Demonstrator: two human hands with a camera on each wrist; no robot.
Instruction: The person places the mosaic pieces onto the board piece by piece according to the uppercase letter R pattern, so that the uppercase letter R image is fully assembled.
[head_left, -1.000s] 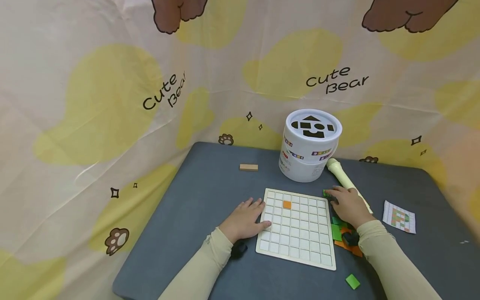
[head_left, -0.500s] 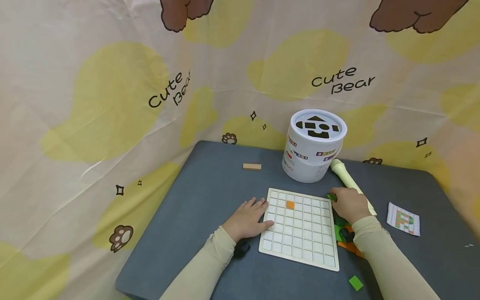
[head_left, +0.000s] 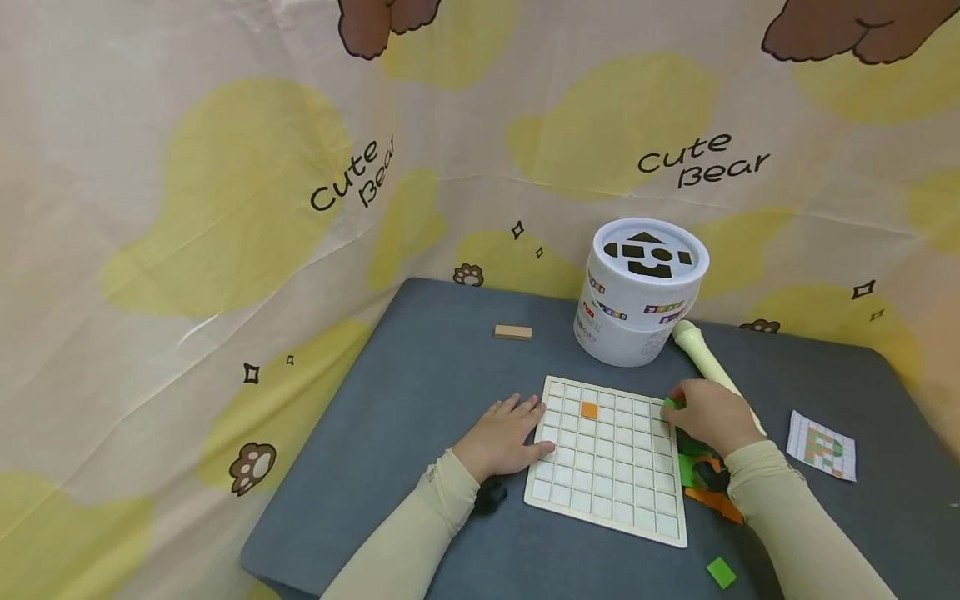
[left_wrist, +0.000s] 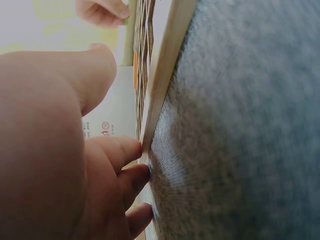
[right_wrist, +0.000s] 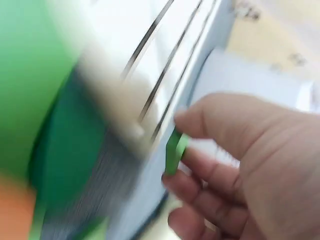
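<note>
My right hand (head_left: 712,414) pinches a small green tile (right_wrist: 173,152) between thumb and fingertips, at the upper right edge of a white grid board (head_left: 600,467). A single orange tile (head_left: 589,410) sits in one cell near the board's top. At the left edge of the board, my left hand (head_left: 504,437) lies with its fingers spread; in the left wrist view its fingertips are at the wooden rim. Beside the board on the right, partly hidden under the right wrist, are loose orange tiles (head_left: 712,502) and green tiles (head_left: 686,469).
One green tile (head_left: 722,572) lies off the board's lower right corner. Behind the board stands a white bucket (head_left: 637,308) with shaped holes in its lid. A pale yellow stick (head_left: 705,354), a patterned card (head_left: 821,446) and a wooden block (head_left: 513,332) lie on the dark table (head_left: 375,467).
My right hand has taken a green tile from beside the board and brought it to the board's upper right edge. The left hand stays at the left rim, while the head view has shifted slightly.
</note>
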